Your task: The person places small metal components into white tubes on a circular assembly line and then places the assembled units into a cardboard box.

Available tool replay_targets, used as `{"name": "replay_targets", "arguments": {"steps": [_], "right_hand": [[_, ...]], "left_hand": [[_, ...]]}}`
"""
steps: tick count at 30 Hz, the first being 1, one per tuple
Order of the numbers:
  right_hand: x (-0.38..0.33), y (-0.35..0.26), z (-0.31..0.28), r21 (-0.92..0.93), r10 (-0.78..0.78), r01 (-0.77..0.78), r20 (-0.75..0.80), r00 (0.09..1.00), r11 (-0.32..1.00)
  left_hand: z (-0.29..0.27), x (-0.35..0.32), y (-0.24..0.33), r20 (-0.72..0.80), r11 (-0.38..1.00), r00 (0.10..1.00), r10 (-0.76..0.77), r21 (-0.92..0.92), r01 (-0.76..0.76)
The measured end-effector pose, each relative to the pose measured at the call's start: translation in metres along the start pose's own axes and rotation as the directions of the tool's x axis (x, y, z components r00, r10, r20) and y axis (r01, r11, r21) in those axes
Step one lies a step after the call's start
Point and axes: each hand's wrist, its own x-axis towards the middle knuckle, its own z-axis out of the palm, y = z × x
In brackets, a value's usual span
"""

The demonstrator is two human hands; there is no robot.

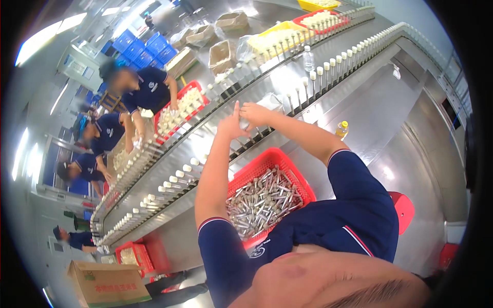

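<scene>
My left hand (233, 126) is raised over the near row of the conveyor track, its index finger stretched up and its thumb apart. Close against it, my right hand (257, 115) has its fingers bent toward the left one; whatever lies between them is too small to make out. Beneath my hands runs the conveyor track (277, 120), lined with upright metal holders, many bearing white tips (319, 70). Between my forearms and body stands a red perforated basket (303, 182) heaped with loose silver metal pieces (264, 203).
A small yellow-capped bottle (342, 129) stands by my right arm, and a clear bottle (308, 59) beside the track. Across it, co-workers handle white pieces near a red tray (196, 86). A yellow tray (257, 42) lies at the back; a cardboard box (108, 285) is lower left.
</scene>
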Motion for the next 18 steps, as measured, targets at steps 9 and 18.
{"name": "replay_targets", "arguments": {"steps": [9,18], "right_hand": [[-0.084,-0.043,-0.059,0.064,0.117,-0.102,-0.333,0.936,0.993],[-0.273,-0.174,0.076,0.151,0.555,-0.599,0.251,0.793,0.787]], "left_hand": [[-0.021,-0.002,-0.032,0.224,0.994,0.97,0.094,-0.073,-0.08],[-0.018,-0.054,-0.09,0.111,0.986,0.982,0.153,-0.079,-0.145]]}}
